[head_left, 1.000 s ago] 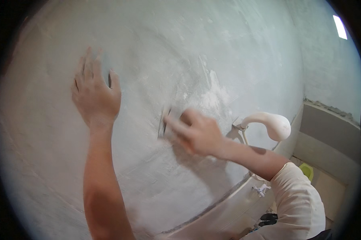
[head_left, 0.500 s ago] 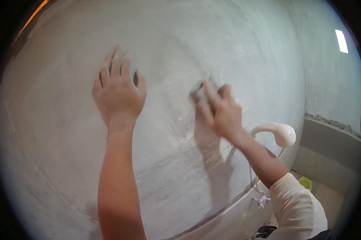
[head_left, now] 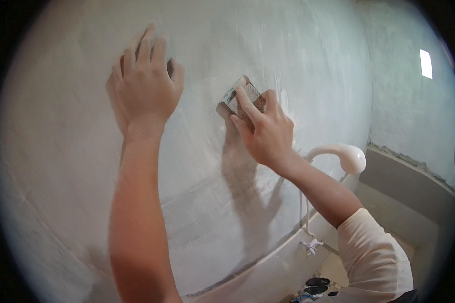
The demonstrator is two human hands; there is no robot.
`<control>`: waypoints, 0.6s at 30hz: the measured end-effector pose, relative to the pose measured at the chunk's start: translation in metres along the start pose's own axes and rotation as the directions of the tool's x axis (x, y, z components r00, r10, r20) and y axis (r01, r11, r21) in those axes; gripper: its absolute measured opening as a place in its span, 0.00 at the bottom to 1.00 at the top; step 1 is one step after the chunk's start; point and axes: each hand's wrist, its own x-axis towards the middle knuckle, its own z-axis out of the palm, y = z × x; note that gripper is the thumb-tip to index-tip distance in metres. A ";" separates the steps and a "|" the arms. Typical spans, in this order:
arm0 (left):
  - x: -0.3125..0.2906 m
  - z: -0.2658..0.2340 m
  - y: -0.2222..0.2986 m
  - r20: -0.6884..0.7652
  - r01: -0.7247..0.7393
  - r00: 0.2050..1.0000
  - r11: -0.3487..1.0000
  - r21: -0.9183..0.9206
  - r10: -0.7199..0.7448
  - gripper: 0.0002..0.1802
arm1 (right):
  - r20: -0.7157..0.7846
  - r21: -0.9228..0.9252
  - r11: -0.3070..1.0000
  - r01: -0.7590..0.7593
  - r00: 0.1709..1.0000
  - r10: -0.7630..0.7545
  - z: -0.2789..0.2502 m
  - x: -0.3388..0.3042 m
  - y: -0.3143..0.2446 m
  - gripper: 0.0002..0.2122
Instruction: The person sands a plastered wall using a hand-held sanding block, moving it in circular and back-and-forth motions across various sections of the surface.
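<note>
A grey, plastered wall (head_left: 197, 156) with pale streaks and scuffs fills most of the view. My left hand (head_left: 149, 86) lies against it at the upper left, fingers extended upward and the thumb a little apart; it holds nothing. Right of it, my right hand (head_left: 270, 131) grips a flat, squarish sanding pad (head_left: 253, 93) with dark print on its back. The fingers press over the pad, which sits tilted against the wall. Its working face is hidden. A shadow of my right hand and arm falls on the wall below.
A white shower head (head_left: 352, 159) on a curved arm stands out near my right forearm, with a white tap (head_left: 311, 246) below. Dark footwear (head_left: 316, 286) lies on the floor. At right are a ledge (head_left: 404, 164) with a rough edge and a small bright opening (head_left: 425, 64).
Both hands are higher in the view, and the right one has also moved left with the pad. The pad, blurred before, now shows sharply. The view itself has shifted slightly.
</note>
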 end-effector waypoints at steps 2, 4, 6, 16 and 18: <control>-0.002 0.006 0.005 0.010 -0.002 1.000 1.000 -0.003 0.002 0.26 | -0.043 -0.100 0.986 0.133 0.990 -0.138 0.003 -0.023 -0.006 0.27; 0.001 0.005 0.002 -0.003 -0.007 1.000 1.000 0.022 0.007 0.26 | -0.016 -0.136 0.963 0.231 0.972 -0.235 0.002 -0.027 0.004 0.27; -0.001 0.006 -0.001 -0.022 -0.025 0.999 1.000 0.019 0.025 0.25 | 0.009 -0.185 0.953 0.240 0.970 -0.242 -0.004 -0.015 0.003 0.25; 0.003 0.004 0.003 -0.021 -0.019 1.000 0.998 0.066 0.020 0.22 | -0.077 -0.222 0.946 0.238 0.962 -0.260 -0.009 0.002 0.006 0.20; 0.004 0.004 0.006 0.020 -0.015 1.000 0.996 0.085 0.014 0.22 | -0.113 -0.249 0.962 0.111 0.983 -0.143 -0.009 0.008 0.005 0.21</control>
